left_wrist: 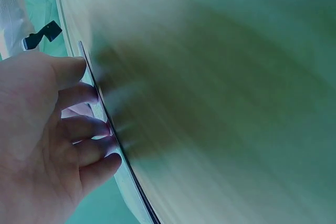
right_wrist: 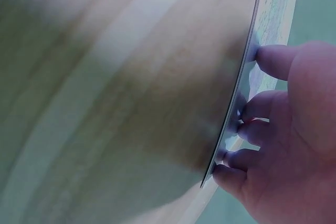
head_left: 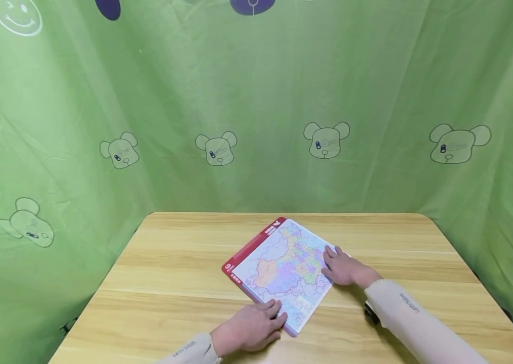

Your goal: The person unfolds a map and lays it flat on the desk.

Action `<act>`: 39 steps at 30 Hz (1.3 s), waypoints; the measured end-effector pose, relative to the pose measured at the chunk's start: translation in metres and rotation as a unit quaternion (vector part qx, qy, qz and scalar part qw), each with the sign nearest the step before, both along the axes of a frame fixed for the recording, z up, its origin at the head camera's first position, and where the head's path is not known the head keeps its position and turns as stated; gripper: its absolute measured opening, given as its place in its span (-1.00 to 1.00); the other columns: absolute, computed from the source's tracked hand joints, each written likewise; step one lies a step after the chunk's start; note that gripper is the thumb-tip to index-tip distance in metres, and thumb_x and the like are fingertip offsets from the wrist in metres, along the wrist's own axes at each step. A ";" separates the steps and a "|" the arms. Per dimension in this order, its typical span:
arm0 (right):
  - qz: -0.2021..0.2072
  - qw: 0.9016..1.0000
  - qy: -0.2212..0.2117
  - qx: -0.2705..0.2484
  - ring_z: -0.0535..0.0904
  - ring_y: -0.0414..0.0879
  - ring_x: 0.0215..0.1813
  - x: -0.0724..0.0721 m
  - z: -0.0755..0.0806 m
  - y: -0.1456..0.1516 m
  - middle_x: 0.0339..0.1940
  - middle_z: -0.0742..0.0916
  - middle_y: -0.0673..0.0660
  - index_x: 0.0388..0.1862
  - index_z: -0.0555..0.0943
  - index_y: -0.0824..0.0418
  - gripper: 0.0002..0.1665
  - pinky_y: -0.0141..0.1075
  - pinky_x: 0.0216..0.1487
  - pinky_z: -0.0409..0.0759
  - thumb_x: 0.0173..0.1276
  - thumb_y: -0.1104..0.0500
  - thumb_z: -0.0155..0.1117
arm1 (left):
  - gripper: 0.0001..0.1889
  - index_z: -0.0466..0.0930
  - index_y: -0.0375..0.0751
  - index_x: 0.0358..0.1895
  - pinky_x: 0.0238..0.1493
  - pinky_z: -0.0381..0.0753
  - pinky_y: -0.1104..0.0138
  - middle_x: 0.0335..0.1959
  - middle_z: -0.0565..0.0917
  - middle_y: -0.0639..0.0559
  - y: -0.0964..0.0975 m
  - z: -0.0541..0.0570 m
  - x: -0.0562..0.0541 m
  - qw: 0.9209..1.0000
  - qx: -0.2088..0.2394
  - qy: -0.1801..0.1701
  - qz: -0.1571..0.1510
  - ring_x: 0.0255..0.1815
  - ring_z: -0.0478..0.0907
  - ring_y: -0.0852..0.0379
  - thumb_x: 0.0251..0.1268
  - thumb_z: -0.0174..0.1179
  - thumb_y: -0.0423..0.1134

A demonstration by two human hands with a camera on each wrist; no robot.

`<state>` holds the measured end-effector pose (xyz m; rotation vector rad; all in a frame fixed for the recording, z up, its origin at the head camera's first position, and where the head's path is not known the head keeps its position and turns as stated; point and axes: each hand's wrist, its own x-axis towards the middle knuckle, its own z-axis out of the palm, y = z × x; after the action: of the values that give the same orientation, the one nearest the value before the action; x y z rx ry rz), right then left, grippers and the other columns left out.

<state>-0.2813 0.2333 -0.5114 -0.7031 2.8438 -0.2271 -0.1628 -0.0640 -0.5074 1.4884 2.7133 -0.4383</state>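
A thin, flat map board (head_left: 283, 275) with a red border strip and a pastel-coloured map lies turned at an angle on the wooden table. My left hand (head_left: 251, 326) rests its fingertips on the board's near edge, close to the bottom corner. On the right side, my right hand (head_left: 346, 268) lies with spread fingers on the map's edge. In the left wrist view, the left hand's fingers (left_wrist: 100, 171) touch along the board's thin dark edge. The right wrist view has the right hand's fingers (right_wrist: 257, 131) and thumb against the board (right_wrist: 275, 14), neither curled round it.
The light wooden table (head_left: 165, 283) has rounded far corners. Green curtains (head_left: 265, 76) with bear-head drawings hang behind it and at both sides. A small black device (head_left: 371, 314) sits under the right wrist, by the beige sleeve (head_left: 420, 318).
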 end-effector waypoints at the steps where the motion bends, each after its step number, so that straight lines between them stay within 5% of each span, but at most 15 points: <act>1: 0.000 1.000 0.001 0.002 -0.02 0.54 0.36 0.000 0.000 0.000 0.40 0.16 0.54 0.32 0.20 0.62 -0.28 0.23 0.35 0.04 0.50 0.02 -0.08 | -0.49 0.30 0.05 0.39 0.29 0.32 0.36 0.38 0.32 -0.04 0.001 0.000 0.000 1.000 0.002 0.000 -0.001 0.35 0.27 0.10 0.49 -0.21 0.11; 17: 0.005 1.000 0.003 -0.007 -0.03 0.54 0.37 -0.005 0.003 0.002 0.40 0.16 0.53 0.32 0.19 0.61 -0.28 0.23 0.36 0.02 0.49 0.02 -0.08 | -0.50 0.32 0.04 0.38 0.27 0.33 0.37 0.36 0.34 -0.07 0.008 0.001 0.003 1.000 0.018 -0.005 -0.012 0.34 0.30 0.09 0.49 -0.20 0.10; 28: -0.011 0.999 0.012 -0.029 -0.03 0.49 0.39 -0.007 -0.002 0.005 0.41 0.18 0.50 0.34 0.19 0.58 -0.27 0.21 0.37 0.03 0.49 -0.01 -0.07 | -0.47 0.25 -0.04 0.42 0.35 0.23 0.32 0.41 0.25 -0.12 0.001 -0.001 0.001 0.998 0.054 -0.045 0.000 0.41 0.17 0.04 0.49 -0.20 0.07; 39: 0.022 0.997 0.062 -0.032 0.04 0.45 0.39 0.019 0.007 0.002 0.37 0.22 0.55 0.29 0.24 0.62 -0.29 0.17 0.38 0.06 0.49 0.01 -0.04 | -0.37 0.15 -0.30 0.43 0.40 0.14 0.15 0.45 0.14 -0.21 -0.014 0.004 -0.034 0.989 0.091 -0.066 0.100 0.45 0.06 -0.09 0.48 -0.17 0.07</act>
<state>-0.2621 0.2351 -0.5042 -0.8194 2.9466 -0.2792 -0.1968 -0.0785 -0.5033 1.2088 2.8202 -0.0829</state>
